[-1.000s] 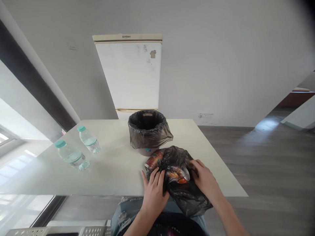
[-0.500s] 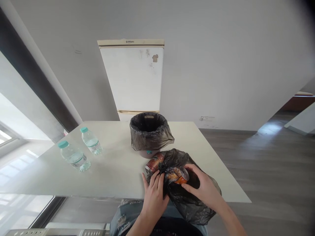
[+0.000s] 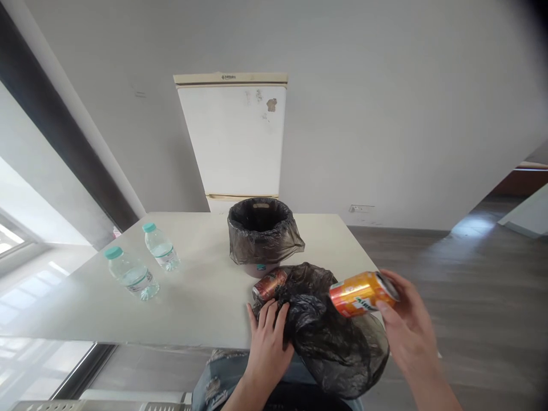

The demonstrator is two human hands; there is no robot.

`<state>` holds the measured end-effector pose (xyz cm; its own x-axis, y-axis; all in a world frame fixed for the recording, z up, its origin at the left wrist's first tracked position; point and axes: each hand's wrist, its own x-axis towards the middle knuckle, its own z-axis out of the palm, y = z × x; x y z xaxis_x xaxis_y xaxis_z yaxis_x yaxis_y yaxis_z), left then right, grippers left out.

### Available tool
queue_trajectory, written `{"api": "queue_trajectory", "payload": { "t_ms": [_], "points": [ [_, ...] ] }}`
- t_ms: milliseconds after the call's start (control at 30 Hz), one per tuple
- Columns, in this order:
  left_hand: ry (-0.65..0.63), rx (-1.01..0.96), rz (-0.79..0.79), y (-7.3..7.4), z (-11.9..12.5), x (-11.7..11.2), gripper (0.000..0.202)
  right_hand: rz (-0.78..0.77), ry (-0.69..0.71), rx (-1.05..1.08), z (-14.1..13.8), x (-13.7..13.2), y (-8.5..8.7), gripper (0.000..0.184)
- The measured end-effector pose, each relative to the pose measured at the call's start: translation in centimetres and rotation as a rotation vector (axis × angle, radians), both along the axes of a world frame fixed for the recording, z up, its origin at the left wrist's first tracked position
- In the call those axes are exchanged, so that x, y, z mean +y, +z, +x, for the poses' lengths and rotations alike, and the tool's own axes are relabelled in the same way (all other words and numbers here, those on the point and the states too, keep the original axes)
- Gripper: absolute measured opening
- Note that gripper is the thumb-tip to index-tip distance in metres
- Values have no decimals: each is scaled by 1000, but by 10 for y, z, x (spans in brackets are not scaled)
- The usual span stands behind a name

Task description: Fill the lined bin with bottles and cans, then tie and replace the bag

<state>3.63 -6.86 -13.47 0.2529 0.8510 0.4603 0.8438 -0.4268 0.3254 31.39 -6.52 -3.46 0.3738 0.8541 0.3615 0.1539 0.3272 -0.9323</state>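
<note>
My right hand (image 3: 409, 328) grips an orange soda can (image 3: 362, 293), held on its side in the air to the right of a crumpled black plastic bag (image 3: 331, 337). The bag lies at the near edge of the white table (image 3: 205, 297) and hangs over it. My left hand (image 3: 268, 337) rests on the bag's left side, fingers curled into the plastic. A dark red-brown can (image 3: 269, 283) sticks out of the bag just beyond my left fingers.
A small bin lined with a black bag (image 3: 262, 233) stands behind the crumpled bag. Two water bottles with teal caps (image 3: 131, 273) (image 3: 160, 246) lie on the left of the table. A white fridge (image 3: 233, 137) stands against the wall; wood floor stretches right.
My right hand has pulled the orange can out of the black bag and lifted it up and to the right. My left hand has stayed on the bag.
</note>
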Motion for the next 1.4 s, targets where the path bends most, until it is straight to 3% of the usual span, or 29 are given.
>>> {"api": "queue_trajectory", "payload": {
  "t_ms": [67, 167, 333, 467, 567, 633, 767, 867, 1033, 1133, 1333, 1400],
  "points": [
    [6, -16, 13, 11, 0, -5, 78, 101, -138, 26, -8, -9, 8, 55],
    [-11, -32, 55, 32, -1, -15, 94, 145, -160, -46, -24, -25, 19, 58],
    [-126, -29, 89, 55, -2, -33, 101, 116, 140, -325, -55, -48, 25, 56],
    [-147, -154, 42, 52, -4, -39, 95, 107, 284, -492, -76, -51, 16, 59],
    [-123, -239, 105, 51, -12, -34, 84, 113, 356, -551, -87, -47, 15, 70],
    [-37, -293, 193, 54, -24, -24, 73, 135, 352, -590, -89, -45, 18, 77],
    [353, -441, 333, 67, -74, 21, 52, 166, 237, -632, -80, -44, 21, 69],
    [550, -460, 206, 70, -127, 66, 57, 142, 212, -649, -67, -46, 17, 63],
    [852, -461, -31, 59, -200, 120, 56, 15, 198, -692, -56, -44, 0, 50],
    [903, -500, -128, 53, -219, 134, 55, -25, 192, -702, -55, -41, -9, 47],
    [754, -483, -188, 42, -226, 146, 57, -80, 168, -696, -51, -39, -15, 38],
    [756, -479, -193, 36, -226, 150, 60, -92, 164, -693, -49, -39, -16, 36]
  ]
}}
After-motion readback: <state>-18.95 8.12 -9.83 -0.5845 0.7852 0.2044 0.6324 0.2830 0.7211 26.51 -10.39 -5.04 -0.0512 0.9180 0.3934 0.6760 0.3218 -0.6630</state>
